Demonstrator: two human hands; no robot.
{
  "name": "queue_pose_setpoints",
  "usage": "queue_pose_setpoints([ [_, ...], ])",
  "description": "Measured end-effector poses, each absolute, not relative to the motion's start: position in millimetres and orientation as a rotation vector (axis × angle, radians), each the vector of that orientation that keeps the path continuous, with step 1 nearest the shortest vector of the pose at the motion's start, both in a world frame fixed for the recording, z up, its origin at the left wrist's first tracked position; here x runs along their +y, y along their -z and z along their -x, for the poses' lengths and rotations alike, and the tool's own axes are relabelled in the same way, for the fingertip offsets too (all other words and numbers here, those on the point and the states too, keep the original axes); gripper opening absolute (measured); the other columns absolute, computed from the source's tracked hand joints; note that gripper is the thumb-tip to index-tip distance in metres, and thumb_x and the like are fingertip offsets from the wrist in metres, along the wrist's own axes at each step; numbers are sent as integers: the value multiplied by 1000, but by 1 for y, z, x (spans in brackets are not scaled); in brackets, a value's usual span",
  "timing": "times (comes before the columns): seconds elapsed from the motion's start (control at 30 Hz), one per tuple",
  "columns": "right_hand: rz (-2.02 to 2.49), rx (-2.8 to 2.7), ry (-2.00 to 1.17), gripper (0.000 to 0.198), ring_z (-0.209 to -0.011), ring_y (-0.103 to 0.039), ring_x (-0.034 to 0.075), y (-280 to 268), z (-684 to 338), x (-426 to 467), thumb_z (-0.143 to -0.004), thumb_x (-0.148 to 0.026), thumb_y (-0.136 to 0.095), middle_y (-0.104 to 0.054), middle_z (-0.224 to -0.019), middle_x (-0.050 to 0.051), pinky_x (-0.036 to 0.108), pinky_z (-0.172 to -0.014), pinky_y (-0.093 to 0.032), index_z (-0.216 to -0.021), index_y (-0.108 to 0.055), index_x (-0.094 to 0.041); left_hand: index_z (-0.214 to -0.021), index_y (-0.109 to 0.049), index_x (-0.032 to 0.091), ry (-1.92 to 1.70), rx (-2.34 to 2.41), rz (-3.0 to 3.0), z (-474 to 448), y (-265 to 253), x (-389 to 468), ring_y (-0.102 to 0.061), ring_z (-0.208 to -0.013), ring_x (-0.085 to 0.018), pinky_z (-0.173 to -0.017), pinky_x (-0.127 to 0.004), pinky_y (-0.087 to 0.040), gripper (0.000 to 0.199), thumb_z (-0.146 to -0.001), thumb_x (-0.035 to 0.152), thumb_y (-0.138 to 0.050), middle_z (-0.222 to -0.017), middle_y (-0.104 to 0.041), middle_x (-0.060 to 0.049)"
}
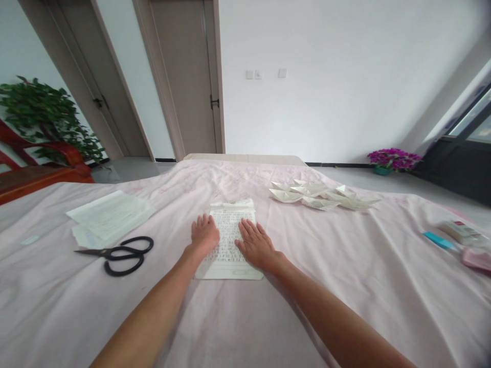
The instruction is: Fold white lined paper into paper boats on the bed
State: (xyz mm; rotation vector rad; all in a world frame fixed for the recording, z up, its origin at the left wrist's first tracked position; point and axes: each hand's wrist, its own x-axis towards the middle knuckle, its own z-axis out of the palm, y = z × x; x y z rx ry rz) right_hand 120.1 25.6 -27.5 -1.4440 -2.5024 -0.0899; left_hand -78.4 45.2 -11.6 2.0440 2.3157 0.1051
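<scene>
A sheet of paper covered in handwriting (229, 240) lies upright before me on the pink cloth, its top edge uneven and slightly raised. Resting on its left edge is my left hand (204, 236), fingers a little bent and nothing visible in its grasp. My right hand (254, 245) lies flat across the right side of the sheet, fingers outstretched. Both hands press from above, and part of the writing is hidden under them. Beneath the sheet, a paler lined sheet or pad (230, 274) shows at the bottom.
Black-handled scissors (118, 254) lie at left beside loose paper sheets (111, 217). Several folded paper boats (318, 195) stand at the back right. A blue item (439, 240), a pink item (475, 258) and a clear packet (464, 232) sit at the far right of the cloth-covered table (345, 306).
</scene>
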Motion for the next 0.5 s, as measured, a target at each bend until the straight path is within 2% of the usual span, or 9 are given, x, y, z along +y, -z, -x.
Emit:
queue_pose_setpoints([
  [0.07, 1446, -2507, 95, 62, -145, -26, 26, 27, -120, 25, -99, -47, -28, -27, -155, 11, 45, -118, -19, -149, -36, -11, -147, -31, 7, -138, 2231, -2149, 56, 16, 32, -21, -146, -31, -116, -45, -18, 60, -94, 34, -35, -157, -25, -19],
  [0.1, 1445, -2508, 96, 62, -145, -25, 26, 27, -120, 25, -99, -47, -28, -27, -155, 11, 45, -118, -19, -149, -36, -12, -147, -32, 5, -183, 2171, -2225, 48, 19, 26, -22, -145, -32, -116, -45, -19, 60, -95, 35, -34, -157, -26, -20],
  [0.27, 1443, -2511, 42, 61, -145, -24, 26, 25, -121, 25, -98, -46, -30, -27, -156, 11, 46, -119, -17, -149, -35, -12, -150, -30, 16, -267, 2075, -2349, 49, 30, 26, -21, -146, -30, -117, -48, -16, 59, -97, 42, -30, -158, -25, -13],
  [0.5, 1451, -2491, -7, 60, -145, -23, 27, 22, -119, 19, -98, -44, -32, -27, -156, 12, 47, -118, -14, -148, -36, -12, -148, -35, 17, -324, 2194, -2238, 76, 30, 57, -23, -145, -32, -116, -49, -17, 57, -97, 42, -32, -157, -27, -15],
])
